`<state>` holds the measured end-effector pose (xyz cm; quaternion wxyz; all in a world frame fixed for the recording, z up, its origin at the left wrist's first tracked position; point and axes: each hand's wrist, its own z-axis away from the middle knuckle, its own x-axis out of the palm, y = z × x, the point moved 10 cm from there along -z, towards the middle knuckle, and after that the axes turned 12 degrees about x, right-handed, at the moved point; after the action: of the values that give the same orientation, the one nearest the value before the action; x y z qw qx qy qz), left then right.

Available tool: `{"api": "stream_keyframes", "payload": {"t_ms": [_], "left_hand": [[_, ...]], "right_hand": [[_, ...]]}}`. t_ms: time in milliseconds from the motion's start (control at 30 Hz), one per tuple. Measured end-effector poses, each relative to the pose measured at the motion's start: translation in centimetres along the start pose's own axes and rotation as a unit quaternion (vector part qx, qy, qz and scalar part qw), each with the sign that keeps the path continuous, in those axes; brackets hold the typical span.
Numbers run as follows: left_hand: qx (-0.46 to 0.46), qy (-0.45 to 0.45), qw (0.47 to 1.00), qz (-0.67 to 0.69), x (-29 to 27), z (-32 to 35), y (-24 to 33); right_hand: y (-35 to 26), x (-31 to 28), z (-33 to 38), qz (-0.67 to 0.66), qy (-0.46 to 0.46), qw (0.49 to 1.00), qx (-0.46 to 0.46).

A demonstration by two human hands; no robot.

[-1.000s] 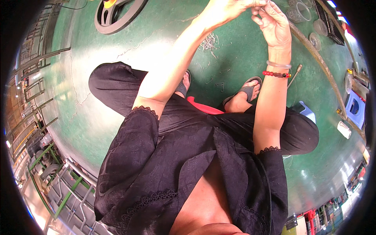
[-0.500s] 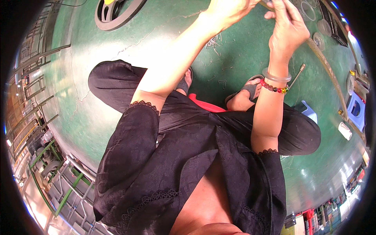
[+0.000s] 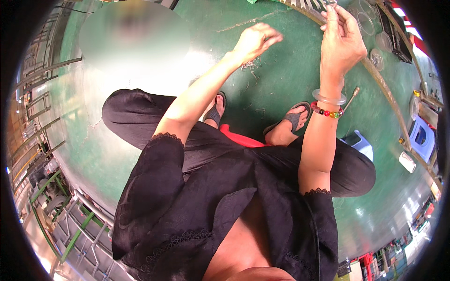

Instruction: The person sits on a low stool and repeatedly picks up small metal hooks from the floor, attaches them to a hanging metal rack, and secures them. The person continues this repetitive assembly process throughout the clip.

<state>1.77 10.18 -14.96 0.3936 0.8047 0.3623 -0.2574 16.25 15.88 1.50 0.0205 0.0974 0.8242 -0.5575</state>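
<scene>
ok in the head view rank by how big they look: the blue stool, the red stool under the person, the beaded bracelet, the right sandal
1. blue stool
2. right sandal
3. beaded bracelet

The red stool is mostly hidden by the legs, so it cannot be ranked. The blue stool also lies farther off, near the bent rim.

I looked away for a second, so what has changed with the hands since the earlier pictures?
The left hand has drawn away from the right hand; earlier the two met at the top of the picture. The right hand stays raised, its fingers at the toothed metal strip. What either hand holds is too small to tell. The person stays seated, sandalled feet on the green floor.
</scene>
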Motion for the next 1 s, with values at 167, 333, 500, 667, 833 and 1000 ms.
{"api": "stream_keyframes", "payload": {"t_ms": [167, 333, 500, 667, 833, 1000], "left_hand": [[0.04, -0.26, 0.964, -0.043, 11.2, 9.2, -7.5], [0.149, -0.383, 0.909, -0.074, 15.0, 11.1, -7.1], [0.213, -0.313, 0.915, -0.14, 14.3, 12.4, -6.3], [0.073, -0.308, 0.938, -0.143, 13.2, 10.3, -6.6], [-0.174, -0.208, 0.961, -0.054, 10.5, 10.5, -9.0], [-0.165, -0.092, 0.976, 0.106, 6.2, 5.0, -4.5]], "right_hand": [[0.9, 1.3, -0.1, 0.059, -0.062, 0.993, -0.078], [3.6, 1.0, -1.4, -0.05, -0.056, 0.997, -0.005], [3.7, 2.7, -2.0, -0.089, -0.096, 0.99, 0.056], [4.4, 3.7, -3.7, -0.066, -0.091, 0.992, 0.05], [4.2, 4.9, -5.1, 0.005, -0.109, 0.992, 0.064], [4.8, 3.8, -6.0, 0.065, -0.122, 0.987, 0.081]]}}
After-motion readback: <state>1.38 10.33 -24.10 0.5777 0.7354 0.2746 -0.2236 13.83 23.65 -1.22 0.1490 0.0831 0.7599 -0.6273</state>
